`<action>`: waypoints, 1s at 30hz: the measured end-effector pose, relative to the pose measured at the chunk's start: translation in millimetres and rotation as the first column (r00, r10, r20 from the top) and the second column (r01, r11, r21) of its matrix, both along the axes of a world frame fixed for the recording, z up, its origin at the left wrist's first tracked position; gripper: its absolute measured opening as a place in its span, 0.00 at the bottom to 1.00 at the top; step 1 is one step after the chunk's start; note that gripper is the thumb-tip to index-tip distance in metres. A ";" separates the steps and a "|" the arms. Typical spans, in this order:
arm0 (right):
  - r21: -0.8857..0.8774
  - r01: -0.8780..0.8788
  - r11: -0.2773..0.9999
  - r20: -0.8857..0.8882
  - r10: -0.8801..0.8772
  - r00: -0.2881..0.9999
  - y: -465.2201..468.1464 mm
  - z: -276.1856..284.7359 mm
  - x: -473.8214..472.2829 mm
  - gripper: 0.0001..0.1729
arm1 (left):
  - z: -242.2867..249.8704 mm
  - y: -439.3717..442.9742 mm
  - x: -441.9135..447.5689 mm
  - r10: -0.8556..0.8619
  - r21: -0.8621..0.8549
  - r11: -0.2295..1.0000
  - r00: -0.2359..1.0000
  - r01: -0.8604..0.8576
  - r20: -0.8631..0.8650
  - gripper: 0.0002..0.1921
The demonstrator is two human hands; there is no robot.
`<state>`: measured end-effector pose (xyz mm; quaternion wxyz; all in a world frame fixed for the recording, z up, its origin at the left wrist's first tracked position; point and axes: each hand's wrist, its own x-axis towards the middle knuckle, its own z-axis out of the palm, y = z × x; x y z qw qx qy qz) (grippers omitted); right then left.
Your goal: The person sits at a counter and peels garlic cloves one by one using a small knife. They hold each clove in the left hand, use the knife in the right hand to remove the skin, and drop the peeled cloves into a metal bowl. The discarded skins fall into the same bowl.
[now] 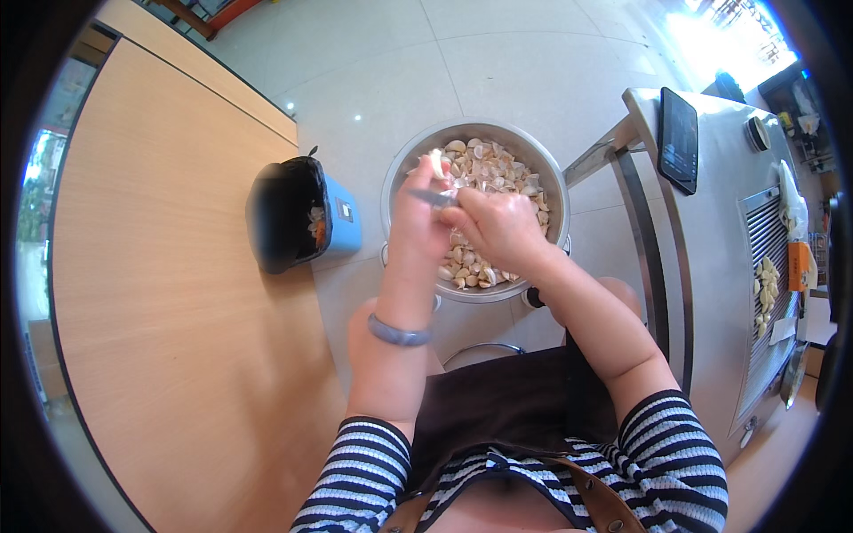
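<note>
A wide steel bowl (560, 180) of unpeeled garlic cloves (490, 163) and loose skins stands low before me. Over its left side my left hand (423, 213) holds a pale garlic clove (437, 164) at its fingertips. My right hand (500, 223) grips a small knife, its blade (432, 197) pointing left across my left palm. Both hands are slightly blurred, and the knife's handle is hidden in my right fingers. Peeled cloves (766, 293) lie on the slatted part of the metal table at the right.
A blue bin (342, 220) with a black liner and some scraps stands left of the bowl, beside a wooden panel (186, 233). On the metal table (720, 220) are a phone (678, 140), a round lid (758, 133), an orange box (798, 266) and a plastic bag (792, 200).
</note>
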<state>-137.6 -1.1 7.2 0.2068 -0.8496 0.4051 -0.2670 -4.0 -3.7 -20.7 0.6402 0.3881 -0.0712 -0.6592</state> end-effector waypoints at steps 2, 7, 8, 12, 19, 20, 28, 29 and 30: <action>0.001 -0.016 1.000 0.064 0.016 0.998 3.5 -0.6 1.3 0.16 | -1.0 -2.1 5.2 -0.012 -0.053 0.999 0.999 0.009 -0.049 0.15; 0.245 0.076 0.966 0.197 -0.127 0.972 -9.9 2.1 -15.2 0.16 | 8.1 7.8 12.2 -0.111 -0.137 0.981 0.978 0.136 0.174 0.13; 0.304 0.066 0.950 0.224 -0.139 0.965 -14.4 3.3 -19.4 0.15 | 9.6 6.9 9.2 -0.083 -0.135 0.984 0.964 0.119 0.251 0.13; 0.430 -0.022 0.903 0.304 -0.122 0.945 -25.6 7.0 -36.1 0.16 | 13.6 8.8 6.7 -0.053 -0.188 0.975 0.944 0.120 0.327 0.14; 0.430 -0.011 0.903 0.147 -0.058 0.987 -32.3 7.3 -43.5 0.16 | 16.8 8.7 9.0 -0.228 -0.198 0.949 0.967 0.247 0.117 0.13; 0.424 -0.010 0.906 0.179 -0.073 0.981 -32.0 7.3 -42.5 0.16 | 17.3 8.9 8.1 -0.244 -0.195 0.946 0.965 0.259 0.098 0.13; 0.366 -0.074 0.928 0.300 -0.043 0.953 -28.9 10.4 -39.6 0.13 | 22.1 14.4 6.1 -0.450 -0.187 0.873 0.892 0.451 0.052 0.11; 0.353 -0.093 0.931 0.295 -0.016 0.955 -28.4 10.8 -39.6 0.13 | 22.6 15.0 5.9 -0.473 -0.178 0.861 0.878 0.477 0.065 0.12; 0.341 -0.113 0.933 0.289 0.011 0.957 -28.2 11.5 -40.3 0.13 | 23.0 15.5 6.1 -0.497 -0.168 0.848 0.864 0.503 0.079 0.12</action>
